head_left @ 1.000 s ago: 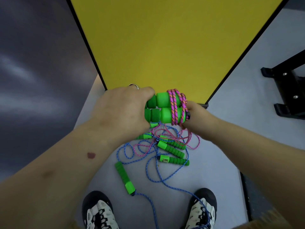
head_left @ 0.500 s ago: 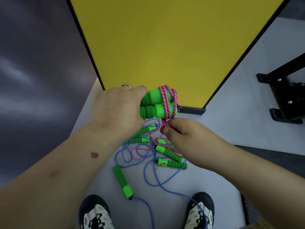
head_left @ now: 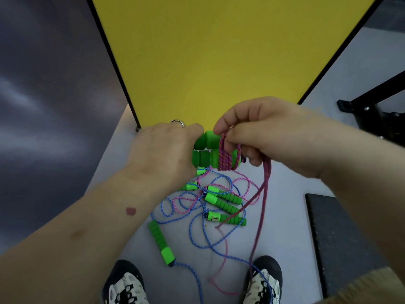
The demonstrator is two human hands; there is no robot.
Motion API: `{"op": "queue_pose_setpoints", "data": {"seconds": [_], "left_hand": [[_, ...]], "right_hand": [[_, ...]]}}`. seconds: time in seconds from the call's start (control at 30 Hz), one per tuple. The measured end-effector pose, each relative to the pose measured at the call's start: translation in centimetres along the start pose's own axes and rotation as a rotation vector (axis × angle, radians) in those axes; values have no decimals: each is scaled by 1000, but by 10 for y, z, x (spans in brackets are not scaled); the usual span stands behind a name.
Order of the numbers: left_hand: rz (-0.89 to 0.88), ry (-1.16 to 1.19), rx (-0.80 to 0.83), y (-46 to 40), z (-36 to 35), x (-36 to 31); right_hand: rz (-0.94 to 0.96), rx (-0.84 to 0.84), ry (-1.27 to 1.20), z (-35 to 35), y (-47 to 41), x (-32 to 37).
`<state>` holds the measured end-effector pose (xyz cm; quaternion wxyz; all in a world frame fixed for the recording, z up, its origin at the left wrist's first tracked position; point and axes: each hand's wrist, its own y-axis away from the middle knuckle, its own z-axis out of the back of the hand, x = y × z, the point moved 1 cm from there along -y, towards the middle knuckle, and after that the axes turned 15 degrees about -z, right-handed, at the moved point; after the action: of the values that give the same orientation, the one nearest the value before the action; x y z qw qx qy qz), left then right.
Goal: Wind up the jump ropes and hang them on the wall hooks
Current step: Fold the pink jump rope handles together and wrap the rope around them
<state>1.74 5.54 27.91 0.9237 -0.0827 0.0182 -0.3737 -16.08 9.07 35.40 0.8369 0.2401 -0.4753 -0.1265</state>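
My left hand (head_left: pixel 162 154) grips two green foam handles (head_left: pixel 207 153) held side by side, a ring on one finger. Several turns of pink cord (head_left: pixel 228 159) wrap the handles' right end. My right hand (head_left: pixel 278 137) is above and to the right of them, pinching the same pink cord at the top of the wraps; the loose cord hangs from it down toward the floor. Below, on the grey floor, lie several more green handles (head_left: pixel 223 202) tangled in blue cord (head_left: pixel 197 233) and pink cord. No wall hooks are in view.
A yellow panel (head_left: pixel 219 62) with a black frame stands straight ahead. A black metal stand (head_left: pixel 372 113) is at the right, a dark mat (head_left: pixel 341 242) on the floor beside my right shoe (head_left: pixel 263 281). My left shoe (head_left: pixel 125 284) is at the bottom.
My right hand has come up from below the handles to above them, carrying the pink cord over the top of the wraps. My left hand has kept its grip.
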Motion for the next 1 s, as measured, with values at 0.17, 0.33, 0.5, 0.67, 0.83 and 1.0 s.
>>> {"op": "queue_pose_setpoints", "data": {"seconds": [0.17, 0.33, 0.5, 0.67, 0.83, 1.0], "left_hand": [[-72, -10, -11, -1, 0, 0], [-139, 22, -8, -1, 6, -8], [-91, 79, -4, 0, 15, -4], [-25, 104, -7, 0, 17, -1], [33, 120, -3, 0, 17, 2], [126, 84, -25, -1, 14, 8]], "right_hand": [[40, -70, 252, 22, -22, 6], [139, -243, 402, 37, -45, 4], [112, -117, 226, 26, -71, -18], [-20, -46, 169, 5, -80, -47], [-15, -61, 277, -16, -74, -68], [-54, -138, 157, -41, -66, -78]]}}
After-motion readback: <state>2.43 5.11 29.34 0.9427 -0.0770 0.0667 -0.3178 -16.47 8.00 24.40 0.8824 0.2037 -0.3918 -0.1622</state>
